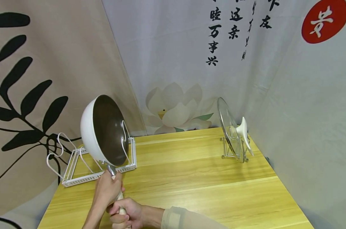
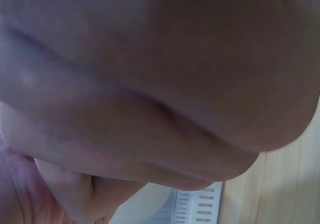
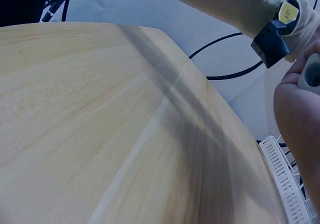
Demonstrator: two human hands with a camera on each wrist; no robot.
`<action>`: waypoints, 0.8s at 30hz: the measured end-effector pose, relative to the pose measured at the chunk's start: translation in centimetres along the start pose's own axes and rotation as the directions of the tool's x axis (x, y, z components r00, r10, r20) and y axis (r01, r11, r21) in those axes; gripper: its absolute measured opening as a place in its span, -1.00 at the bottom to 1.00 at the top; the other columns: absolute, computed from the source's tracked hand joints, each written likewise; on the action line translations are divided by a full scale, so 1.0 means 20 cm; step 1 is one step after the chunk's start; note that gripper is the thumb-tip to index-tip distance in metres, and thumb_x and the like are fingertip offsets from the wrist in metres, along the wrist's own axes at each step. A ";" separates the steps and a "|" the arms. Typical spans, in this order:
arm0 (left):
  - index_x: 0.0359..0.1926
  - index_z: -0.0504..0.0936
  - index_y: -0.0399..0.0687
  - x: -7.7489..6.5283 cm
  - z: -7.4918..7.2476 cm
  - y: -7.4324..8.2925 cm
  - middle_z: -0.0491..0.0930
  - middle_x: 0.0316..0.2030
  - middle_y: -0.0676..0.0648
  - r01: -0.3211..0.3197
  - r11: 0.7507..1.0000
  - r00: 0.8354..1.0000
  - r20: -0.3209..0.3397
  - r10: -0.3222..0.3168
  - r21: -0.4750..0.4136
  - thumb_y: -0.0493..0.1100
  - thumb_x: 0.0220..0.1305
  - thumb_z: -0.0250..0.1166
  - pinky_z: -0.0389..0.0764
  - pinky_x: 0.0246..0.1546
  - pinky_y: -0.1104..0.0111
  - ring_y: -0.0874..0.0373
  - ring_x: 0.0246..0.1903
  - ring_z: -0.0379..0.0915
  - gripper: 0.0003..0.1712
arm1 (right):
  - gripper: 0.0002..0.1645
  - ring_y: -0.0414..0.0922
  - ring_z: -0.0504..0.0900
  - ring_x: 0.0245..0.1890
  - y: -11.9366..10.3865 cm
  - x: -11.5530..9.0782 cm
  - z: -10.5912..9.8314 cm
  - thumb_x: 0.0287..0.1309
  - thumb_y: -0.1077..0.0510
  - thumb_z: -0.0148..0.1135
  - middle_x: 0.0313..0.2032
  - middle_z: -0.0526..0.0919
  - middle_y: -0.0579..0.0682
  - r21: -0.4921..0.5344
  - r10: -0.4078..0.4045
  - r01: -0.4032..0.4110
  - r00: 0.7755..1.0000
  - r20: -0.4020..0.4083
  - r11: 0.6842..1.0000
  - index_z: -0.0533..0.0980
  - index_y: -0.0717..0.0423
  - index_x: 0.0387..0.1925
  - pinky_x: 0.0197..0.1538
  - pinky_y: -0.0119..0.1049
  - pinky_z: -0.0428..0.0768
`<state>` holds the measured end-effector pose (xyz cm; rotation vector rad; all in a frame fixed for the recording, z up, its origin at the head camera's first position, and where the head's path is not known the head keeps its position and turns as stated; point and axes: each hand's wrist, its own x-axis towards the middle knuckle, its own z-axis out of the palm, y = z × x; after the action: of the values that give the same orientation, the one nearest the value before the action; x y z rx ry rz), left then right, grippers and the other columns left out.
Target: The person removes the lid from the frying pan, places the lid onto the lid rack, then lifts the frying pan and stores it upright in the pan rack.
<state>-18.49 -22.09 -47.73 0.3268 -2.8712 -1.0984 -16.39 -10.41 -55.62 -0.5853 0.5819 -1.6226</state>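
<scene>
A deep wok [image 1: 108, 130], white outside and dark brown inside, stands on its side in a white wire rack [image 1: 100, 174] at the left of the table. Its pale handle [image 1: 120, 195] points toward me. My left hand [image 1: 108, 188] grips the handle close to the metal joint. Lower down, my right hand [image 1: 128, 212] wraps its fingers round the same handle. In the left wrist view the curled fingers [image 2: 140, 119] fill most of the picture and hide the handle. The right wrist view shows the handle's hollow end [image 3: 312, 76] poking out of the right hand [image 3: 300, 104].
A glass lid [image 1: 227, 127] with a white knob leans upright in a small metal stand [image 1: 228, 148] at the back right. Both stand on a wooden table [image 1: 190, 178]. Printed cloth [image 1: 176, 47] hangs behind. A black cable [image 3: 230, 78] runs beyond the table edge.
</scene>
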 end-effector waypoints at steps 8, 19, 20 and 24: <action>-0.36 0.57 -0.09 0.00 0.01 -0.01 0.66 -0.67 0.04 0.013 1.000 1.000 0.016 -0.013 -0.003 -0.03 0.51 0.03 0.45 -0.44 0.34 0.15 -0.56 0.56 -0.66 | -0.48 -0.25 -0.10 -0.93 0.00 -0.01 -0.01 0.26 0.15 -0.44 -0.95 0.10 -0.32 0.001 0.003 -0.003 1.000 -0.010 1.000 0.07 -0.12 -0.84 -0.83 -0.32 -0.14; -0.34 0.56 -0.10 0.01 0.02 -0.01 0.64 -0.69 0.04 0.000 1.000 1.000 0.004 0.000 -0.002 -0.08 0.47 0.07 0.46 -0.46 0.35 0.17 -0.60 0.57 -0.73 | -0.51 -0.26 -0.11 -0.93 0.00 -0.01 -0.01 0.24 0.16 -0.43 -0.95 0.13 -0.35 -0.007 0.001 -0.001 1.000 -0.024 1.000 0.08 -0.12 -0.82 -0.84 -0.32 -0.14; -0.33 0.56 -0.11 0.01 0.02 -0.01 0.64 -0.69 0.04 -0.001 1.000 1.000 0.006 0.001 -0.003 -0.08 0.47 0.06 0.46 -0.47 0.35 0.17 -0.60 0.57 -0.73 | -0.51 -0.26 -0.11 -0.93 0.00 -0.01 -0.01 0.24 0.16 -0.43 -0.95 0.13 -0.34 -0.008 0.002 -0.002 1.000 -0.025 1.000 0.08 -0.12 -0.82 -0.84 -0.32 -0.14; -0.33 0.56 -0.11 0.01 0.02 -0.02 0.65 -0.68 0.04 0.001 1.000 1.000 0.015 -0.001 -0.003 -0.07 0.48 0.07 0.46 -0.46 0.36 0.17 -0.59 0.57 -0.72 | -0.50 -0.26 -0.11 -0.93 0.01 -0.01 -0.01 0.24 0.15 -0.43 -0.95 0.12 -0.34 -0.006 0.008 -0.008 0.999 -0.037 1.000 0.07 -0.11 -0.83 -0.84 -0.32 -0.16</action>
<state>-18.67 -22.16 -48.33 0.3214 -2.8822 -1.1102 -16.36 -10.27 -55.90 -0.5579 0.6157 -1.6275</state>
